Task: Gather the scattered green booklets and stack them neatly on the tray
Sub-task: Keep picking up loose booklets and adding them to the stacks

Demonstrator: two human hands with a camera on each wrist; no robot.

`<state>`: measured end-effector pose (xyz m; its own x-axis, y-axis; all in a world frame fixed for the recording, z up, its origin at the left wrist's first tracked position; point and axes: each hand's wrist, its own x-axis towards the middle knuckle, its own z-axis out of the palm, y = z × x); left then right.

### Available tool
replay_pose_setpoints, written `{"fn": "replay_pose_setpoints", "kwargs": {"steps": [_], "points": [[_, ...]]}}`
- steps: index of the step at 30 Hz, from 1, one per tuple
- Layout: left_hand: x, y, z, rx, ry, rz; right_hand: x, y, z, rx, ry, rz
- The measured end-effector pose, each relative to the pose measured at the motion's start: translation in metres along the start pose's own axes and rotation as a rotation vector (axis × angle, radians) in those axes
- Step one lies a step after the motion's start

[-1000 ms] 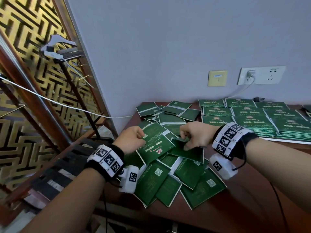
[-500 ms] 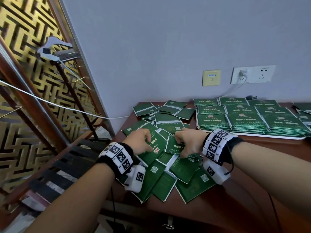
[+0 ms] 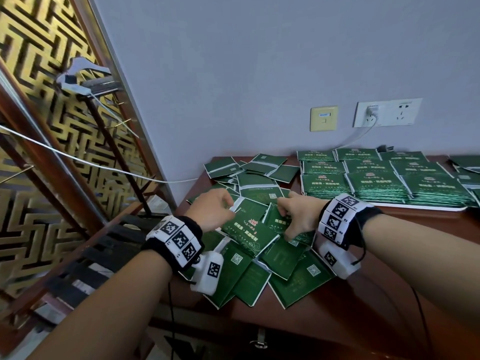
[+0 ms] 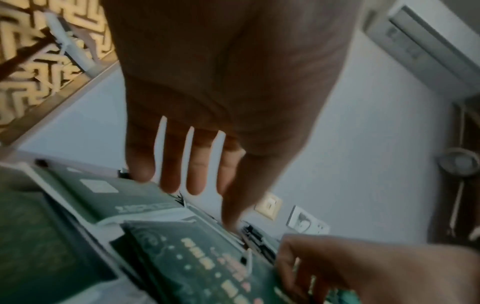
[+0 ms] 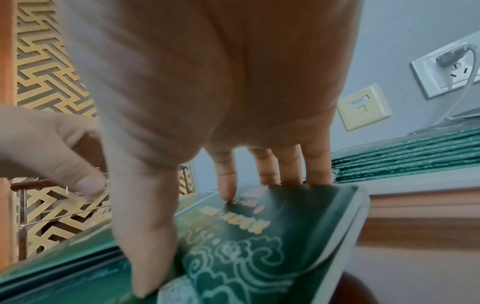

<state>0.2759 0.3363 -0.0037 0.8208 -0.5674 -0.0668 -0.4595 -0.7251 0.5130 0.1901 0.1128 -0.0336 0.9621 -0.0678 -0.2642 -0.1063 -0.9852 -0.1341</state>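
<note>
The thin green paper booklets (image 3: 249,229) lie in a messy pile on the brown wooden worktop (image 3: 363,294); my right hand (image 3: 298,216) pinches one, my left hand (image 3: 213,211) grips another, to carry them to the flat white tray (image 3: 441,207) beside the pile.

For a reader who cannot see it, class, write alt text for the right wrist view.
The right hand grips a green booklet, thumb on its cover and fingers behind its top edge. Behind it, stacked booklets sit on a tray under a wall socket.
</note>
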Motion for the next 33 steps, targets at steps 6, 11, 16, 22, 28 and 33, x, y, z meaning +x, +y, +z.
{"fn": "replay_pose_setpoints", "kwargs": {"steps": [6,11,16,22,28,33], "points": [[0.011,0.006,0.020,0.316,-0.369,0.250,-0.002,-0.003,-0.001,-0.009,-0.045,-0.011],[0.009,0.012,0.025,0.445,-0.328,0.229,-0.008,-0.003,0.002,0.014,-0.036,-0.001],[0.004,0.020,0.022,0.416,-0.238,0.271,-0.020,0.006,-0.003,0.101,-0.027,0.020],[0.017,0.054,0.013,0.227,-0.140,0.252,-0.049,0.042,-0.030,0.241,0.070,0.046],[0.058,0.124,0.027,0.137,-0.068,0.288,-0.087,0.108,-0.067,0.310,0.205,0.154],[0.105,0.193,0.059,0.082,-0.041,0.331,-0.106,0.182,-0.086,0.306,0.269,0.294]]}}
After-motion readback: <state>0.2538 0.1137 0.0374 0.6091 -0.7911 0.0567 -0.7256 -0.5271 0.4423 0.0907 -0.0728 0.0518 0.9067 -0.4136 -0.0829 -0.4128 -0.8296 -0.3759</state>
